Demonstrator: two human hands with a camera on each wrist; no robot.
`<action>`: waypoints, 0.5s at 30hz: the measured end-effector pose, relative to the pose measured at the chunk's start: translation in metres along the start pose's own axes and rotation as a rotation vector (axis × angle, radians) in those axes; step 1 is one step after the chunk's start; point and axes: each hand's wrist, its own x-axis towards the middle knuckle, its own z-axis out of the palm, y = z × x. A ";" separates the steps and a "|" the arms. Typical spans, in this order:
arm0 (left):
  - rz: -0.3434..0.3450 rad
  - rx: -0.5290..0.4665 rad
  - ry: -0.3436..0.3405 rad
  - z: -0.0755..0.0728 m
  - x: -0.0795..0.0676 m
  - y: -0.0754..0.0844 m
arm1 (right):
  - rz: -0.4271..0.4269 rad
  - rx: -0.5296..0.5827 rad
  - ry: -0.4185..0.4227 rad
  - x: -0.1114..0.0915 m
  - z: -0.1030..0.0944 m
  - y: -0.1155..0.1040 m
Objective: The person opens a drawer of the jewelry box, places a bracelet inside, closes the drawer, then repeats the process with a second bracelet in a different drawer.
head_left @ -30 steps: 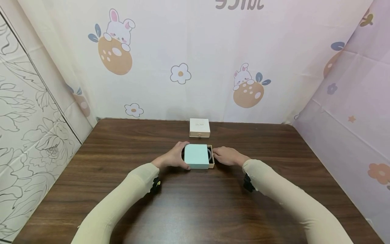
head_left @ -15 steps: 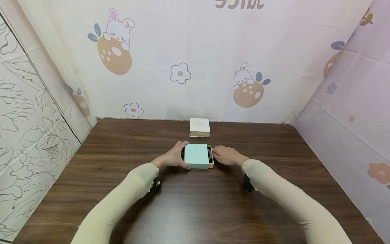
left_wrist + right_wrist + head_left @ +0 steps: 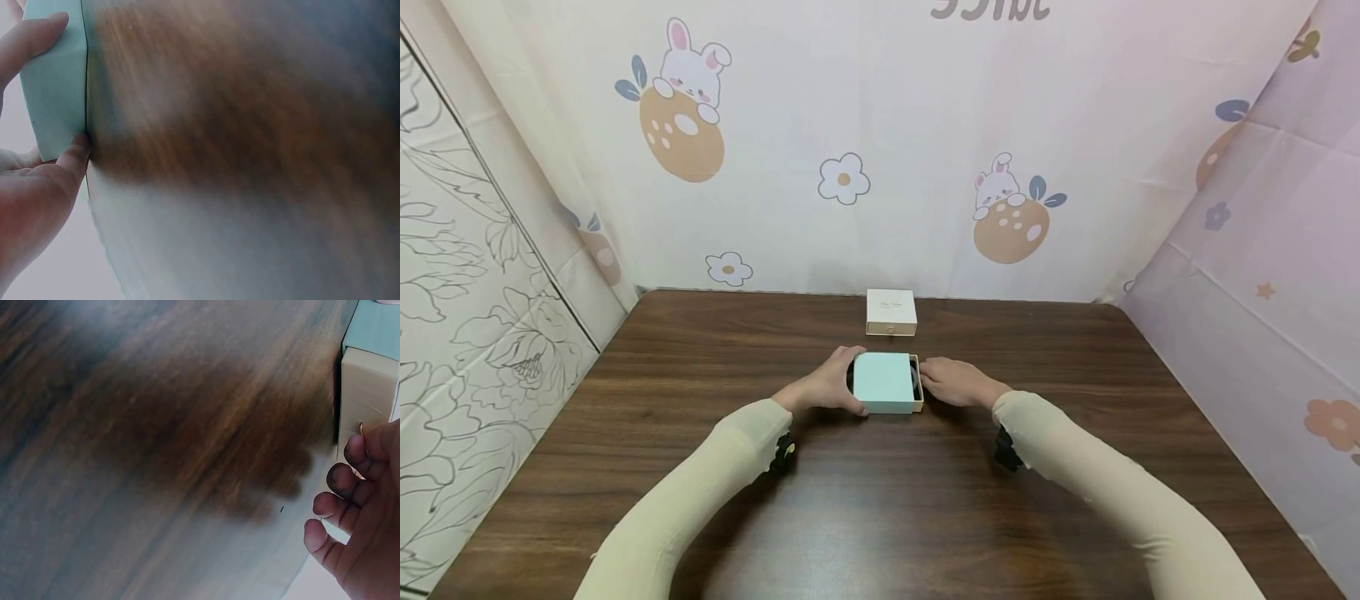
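Note:
A pale mint sliding gift box [image 3: 883, 382] lies on the table, its cream inner drawer [image 3: 917, 400] sticking out a little at the right. Dark lining shows in the gap; the rest of the contents is hidden under the sleeve. My left hand [image 3: 829, 385] grips the box's left end, thumb on the near side and fingers on the far side. At the drawer's front, my right hand [image 3: 957, 382] has curled fingers. In the right wrist view, its thumb and forefinger pinch the small pull [image 3: 361, 428] on the cream drawer face.
A closed white box [image 3: 891, 308] with small lettering and a little front pull stands behind the mint one, near the far edge of the dark wooden table [image 3: 880, 500]. Patterned curtains [image 3: 917, 108] hang behind the table and along its sides.
The drawer has slid a short way left into the mint sleeve, and my right hand has moved left with it. My left hand has stayed in place on the box.

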 end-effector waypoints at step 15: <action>-0.004 -0.005 0.007 0.000 -0.001 0.000 | -0.013 -0.012 0.027 0.007 0.005 -0.002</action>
